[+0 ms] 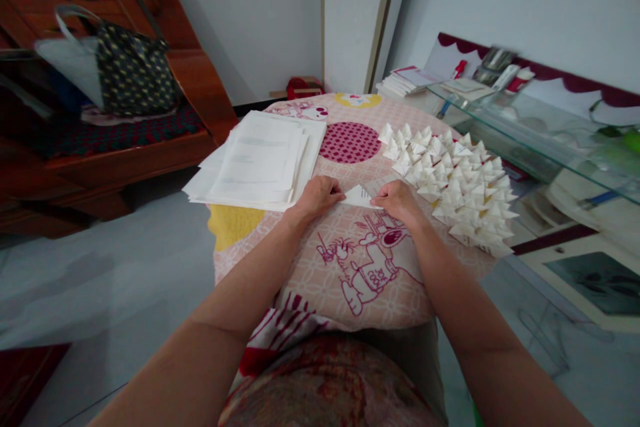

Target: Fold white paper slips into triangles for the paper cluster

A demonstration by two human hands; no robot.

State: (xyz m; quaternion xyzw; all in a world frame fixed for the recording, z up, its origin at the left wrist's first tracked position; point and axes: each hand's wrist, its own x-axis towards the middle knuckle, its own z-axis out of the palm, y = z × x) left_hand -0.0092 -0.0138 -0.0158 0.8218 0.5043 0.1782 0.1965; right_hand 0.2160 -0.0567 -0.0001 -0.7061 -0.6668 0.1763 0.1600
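A small folded piece of white paper (pixel 358 195), peaked like a triangle and bearing some print, sits low over the cloth-covered table (pixel 320 233). My left hand (pixel 321 197) pinches its left corner. At its right corner, my right hand (pixel 397 200) is closed on it with thumb and fingers. Left of my left hand lies a stack of white paper sheets (pixel 260 153), faintly printed. Beyond my right hand, many pointed folded paper pieces (pixel 450 180) stand packed in rows.
A glass-topped cabinet (pixel 545 147) with papers and small items adjoins the table on the right. On the left stands a wooden bench (pixel 193 93) holding a dark patterned bag (pixel 133 67). A white door frame (pixel 355 13) rises behind the table.
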